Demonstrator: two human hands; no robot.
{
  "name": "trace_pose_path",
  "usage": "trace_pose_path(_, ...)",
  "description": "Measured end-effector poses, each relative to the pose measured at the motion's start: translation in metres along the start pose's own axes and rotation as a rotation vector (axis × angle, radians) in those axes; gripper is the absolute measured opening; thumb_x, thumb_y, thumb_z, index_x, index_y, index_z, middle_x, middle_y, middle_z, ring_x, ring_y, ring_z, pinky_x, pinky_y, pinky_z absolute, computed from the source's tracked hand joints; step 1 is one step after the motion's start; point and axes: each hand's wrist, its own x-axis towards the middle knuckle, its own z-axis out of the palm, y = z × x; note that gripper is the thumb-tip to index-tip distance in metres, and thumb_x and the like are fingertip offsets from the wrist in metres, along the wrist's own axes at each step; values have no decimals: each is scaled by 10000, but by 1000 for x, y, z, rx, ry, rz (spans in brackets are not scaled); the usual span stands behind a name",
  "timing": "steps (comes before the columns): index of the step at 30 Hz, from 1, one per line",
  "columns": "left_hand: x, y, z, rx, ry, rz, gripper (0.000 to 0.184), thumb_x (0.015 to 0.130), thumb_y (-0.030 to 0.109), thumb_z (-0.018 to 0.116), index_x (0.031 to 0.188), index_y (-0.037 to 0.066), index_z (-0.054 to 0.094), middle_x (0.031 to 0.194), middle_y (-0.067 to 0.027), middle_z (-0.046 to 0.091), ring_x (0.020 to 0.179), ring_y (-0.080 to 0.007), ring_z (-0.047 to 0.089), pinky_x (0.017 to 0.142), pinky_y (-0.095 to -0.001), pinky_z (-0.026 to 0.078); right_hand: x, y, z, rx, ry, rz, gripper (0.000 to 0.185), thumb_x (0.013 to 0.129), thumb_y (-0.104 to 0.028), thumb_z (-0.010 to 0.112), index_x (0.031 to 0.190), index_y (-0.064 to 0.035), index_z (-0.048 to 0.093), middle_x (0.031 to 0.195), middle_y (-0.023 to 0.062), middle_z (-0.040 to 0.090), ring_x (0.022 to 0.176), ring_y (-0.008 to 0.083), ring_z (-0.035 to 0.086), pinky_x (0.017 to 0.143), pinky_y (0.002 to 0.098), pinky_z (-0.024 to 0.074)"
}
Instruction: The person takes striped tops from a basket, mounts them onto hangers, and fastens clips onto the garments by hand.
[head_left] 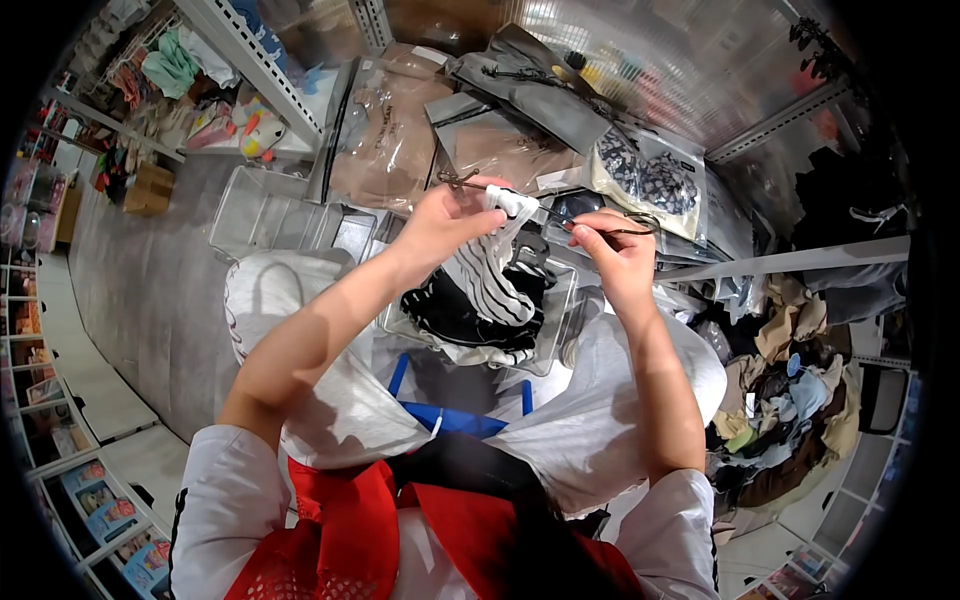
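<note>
My left hand (450, 222) pinches the top of a black-and-white striped cloth item (488, 270) against a thin dark rod. On the right, my right hand (612, 250) grips the same rod, near a dark looped cord or hook (645, 224). The striped item hangs down over a clear plastic bin (560, 320). Inside that bin lie black-and-white garments (450, 315). What exactly the rod is, I cannot make out.
Packaged beige garments (385, 140) and grey bags (545, 90) lie on a shelf ahead. An empty clear container (255, 215) stands at the left. A blue stool (450, 418) is below. Heaped clothes (790, 400) lie at right, beside a metal rail (800, 260).
</note>
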Motion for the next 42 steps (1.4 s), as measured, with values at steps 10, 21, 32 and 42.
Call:
trace_pose_path(10, 5, -2, -4, -41, 184, 98, 153, 822, 78, 586, 968, 32, 570, 881, 5, 591, 813, -61, 521, 752, -212, 407, 2, -4, -5, 75, 60, 48, 98, 776, -58, 617, 781, 37, 640, 718, 54, 604, 638, 101, 559, 598, 206, 434)
trace_pose_path(21, 5, 9, -7, 249, 235, 84, 138, 821, 83, 595, 933, 9, 565, 890, -19, 597, 802, -68, 537, 748, -224, 428, 1, -1, -8, 1, 15, 74, 106, 759, -68, 633, 765, 37, 643, 703, 59, 607, 650, 104, 548, 610, 217, 432)
trace_pose_path(32, 8, 17, -26, 399, 55, 187, 148, 809, 100, 596, 911, -7, 583, 819, -11, 591, 786, -74, 529, 718, -213, 410, 4, 0, -14, 17, 8, 108, 111, 775, -69, 611, 764, 38, 638, 726, 69, 613, 674, 112, 557, 627, 223, 436)
trace_pose_path(42, 10, 22, -26, 674, 239, 224, 208, 772, 155, 620, 879, -23, 611, 765, -88, 625, 655, -115, 551, 594, -233, 427, -16, 14, 11, -423, 712, -413, 387, 705, 3, 591, 1047, -5, 411, 954, 123, 423, 902, 211, 397, 780, 285, 351)
